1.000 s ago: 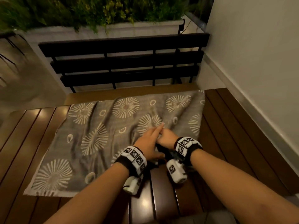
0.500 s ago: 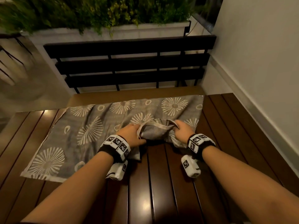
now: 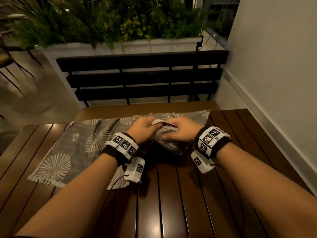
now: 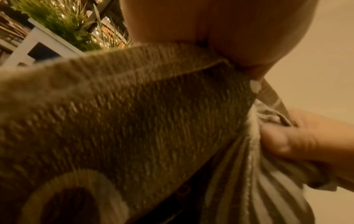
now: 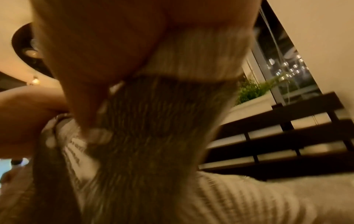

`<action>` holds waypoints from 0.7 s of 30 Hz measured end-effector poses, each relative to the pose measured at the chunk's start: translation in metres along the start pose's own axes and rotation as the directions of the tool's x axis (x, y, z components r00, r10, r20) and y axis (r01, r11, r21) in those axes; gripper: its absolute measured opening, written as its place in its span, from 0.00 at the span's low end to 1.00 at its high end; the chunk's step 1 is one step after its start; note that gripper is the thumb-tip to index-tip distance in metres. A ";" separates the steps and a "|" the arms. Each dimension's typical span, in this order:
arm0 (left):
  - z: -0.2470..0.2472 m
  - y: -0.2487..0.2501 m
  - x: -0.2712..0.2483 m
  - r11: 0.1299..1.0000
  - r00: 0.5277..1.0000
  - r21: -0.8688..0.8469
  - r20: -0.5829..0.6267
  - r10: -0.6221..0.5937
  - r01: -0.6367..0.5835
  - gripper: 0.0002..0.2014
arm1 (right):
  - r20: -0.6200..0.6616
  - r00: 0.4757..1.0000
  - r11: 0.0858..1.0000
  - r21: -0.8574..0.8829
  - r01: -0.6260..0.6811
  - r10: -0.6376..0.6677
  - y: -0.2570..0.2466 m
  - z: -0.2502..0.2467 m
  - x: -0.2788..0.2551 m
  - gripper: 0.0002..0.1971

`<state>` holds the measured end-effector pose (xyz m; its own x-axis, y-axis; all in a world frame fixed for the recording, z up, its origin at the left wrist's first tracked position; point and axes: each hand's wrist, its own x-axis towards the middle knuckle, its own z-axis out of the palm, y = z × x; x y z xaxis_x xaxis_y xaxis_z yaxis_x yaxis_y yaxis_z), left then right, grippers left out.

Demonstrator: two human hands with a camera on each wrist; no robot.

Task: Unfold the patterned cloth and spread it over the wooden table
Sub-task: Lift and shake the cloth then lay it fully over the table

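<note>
Head view: left hand (image 3: 143, 128) and right hand (image 3: 180, 133) both pinch the patterned cloth (image 3: 82, 145) (partly unfolded, bunched between them); most tabletop (image 3: 171, 203) nearer than them remains uncovered.

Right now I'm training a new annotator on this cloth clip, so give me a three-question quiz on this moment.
1. True or false: both hands grip the patterned cloth.
2. What stands just beyond the wooden table? A) slatted bench B) sofa C) fridge
3. Fill in: the bare boards lie on the person's ____ side.

Key: 1 true, the left hand and right hand pinch its lifted edge; 2 A, the bench; 3 right.
</note>
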<state>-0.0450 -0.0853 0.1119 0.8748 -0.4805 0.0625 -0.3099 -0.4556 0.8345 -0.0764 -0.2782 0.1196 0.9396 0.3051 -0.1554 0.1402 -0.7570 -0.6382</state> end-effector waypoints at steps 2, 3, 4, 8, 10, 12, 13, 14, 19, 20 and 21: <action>-0.013 -0.002 -0.002 0.999 0.992 -0.044 -0.125 0.012 -0.017 0.07 | -0.061 0.998 0.986 -0.169 -0.014 0.004 0.002 -0.002 0.005 0.09; -0.021 -0.005 -0.005 0.997 0.983 -0.077 -0.183 0.010 -0.024 0.07 | -0.115 0.993 0.984 -0.174 -0.039 0.019 0.003 -0.003 0.006 0.06; -0.031 -0.007 -0.008 0.997 0.976 -0.075 -0.220 0.007 -0.024 0.08 | -0.174 0.984 0.993 -0.107 -0.051 0.032 0.006 -0.003 0.007 0.05; -0.059 -0.013 -0.020 0.995 0.997 0.097 -0.063 0.031 -0.025 0.13 | -0.422 0.906 0.958 0.270 0.093 0.031 -0.002 0.002 0.015 0.09; -0.053 -0.008 -0.020 0.984 0.999 0.174 0.042 0.032 -0.038 0.39 | -0.470 0.882 0.940 0.287 0.182 -0.027 -0.024 0.008 0.025 0.10; -0.038 0.004 -0.019 0.982 0.997 0.174 -0.006 0.079 -0.077 0.41 | -0.496 0.858 0.926 0.245 0.286 -0.134 -0.050 0.015 0.030 0.10; -0.032 0.009 -0.018 0.978 0.988 0.176 -0.087 0.126 -0.109 0.32 | -0.521 0.836 0.913 0.232 0.334 -0.174 -0.061 0.018 0.029 0.07; -0.033 0.011 -0.017 0.980 0.971 0.159 -0.186 0.147 -0.118 0.22 | -0.550 0.811 0.897 0.230 0.377 -0.200 -0.066 0.020 0.028 0.05; -0.068 0.011 -0.023 0.991 0.931 0.111 -0.348 0.111 -0.077 0.08 | -0.387 0.893 0.954 0.092 0.284 -0.229 -0.044 0.039 0.029 0.14; -0.072 0.014 -0.025 0.989 0.936 0.121 -0.328 0.124 -0.088 0.08 | -0.312 0.928 0.972 0.050 0.230 -0.203 -0.037 0.045 0.033 0.07; -0.074 0.018 -0.028 0.988 0.937 0.112 -0.324 0.133 -0.102 0.09 | -0.261 0.955 0.986 0.044 0.161 -0.144 -0.031 0.051 0.036 0.06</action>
<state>-0.0480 -0.0246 0.1659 0.8987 -0.2683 0.3468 -0.4371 -0.4855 0.7571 -0.0626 -0.2139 0.0950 0.9582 0.2495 0.1399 0.2754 -0.6720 -0.6874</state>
